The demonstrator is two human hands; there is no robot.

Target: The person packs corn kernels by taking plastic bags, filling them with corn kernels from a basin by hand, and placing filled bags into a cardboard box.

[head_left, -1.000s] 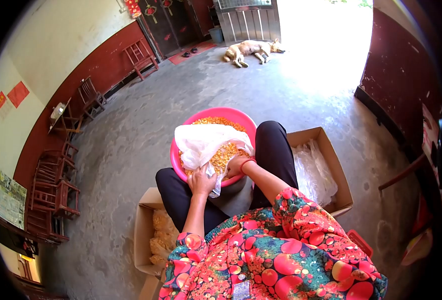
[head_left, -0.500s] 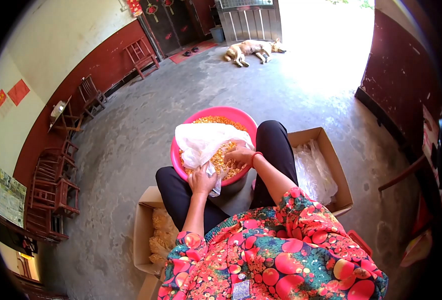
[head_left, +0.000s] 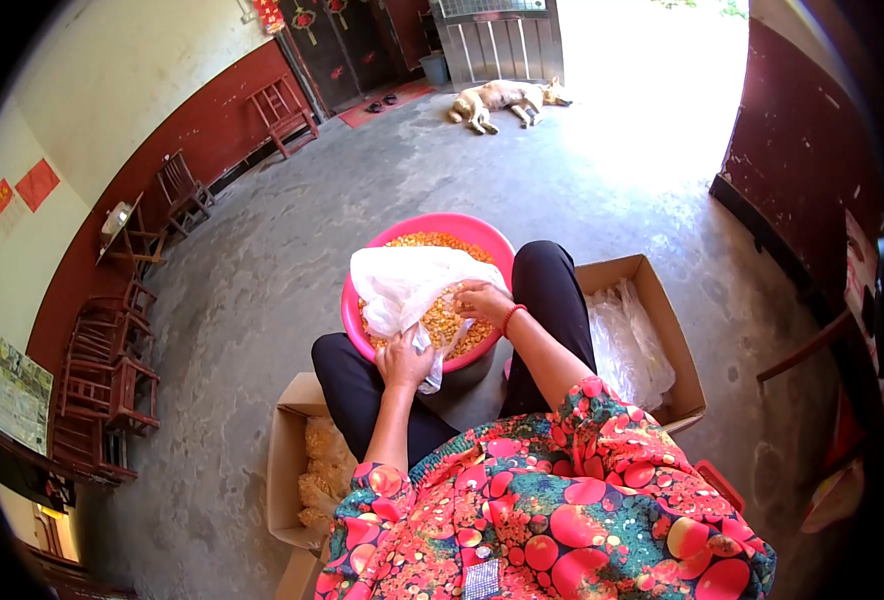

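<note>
A pink basin (head_left: 503, 240) full of yellow corn kernels (head_left: 432, 240) sits between my knees. A white plastic bag (head_left: 412, 275) drapes over the basin's left and middle part. My left hand (head_left: 400, 362) is closed on a thin clear plastic bag (head_left: 434, 380) at the near rim, beside the white bag's lower end. Over the kernels at the basin's right side is my right hand (head_left: 484, 302), a red bracelet on its wrist. Its fingers are bent together at the raised edge of the clear bag; their tips are partly hidden.
A cardboard box (head_left: 687, 375) with clear plastic bags stands at my right. At my left, another cardboard box (head_left: 284, 470) holds filled bags of yellow pieces. A dog (head_left: 502, 98) lies near the bright doorway. Wooden chairs (head_left: 127, 390) line the left wall.
My right hand has risen slightly and moved right, away from the kernels' middle. A strip of clear plastic now reaches up toward it. My left hand stays in place.
</note>
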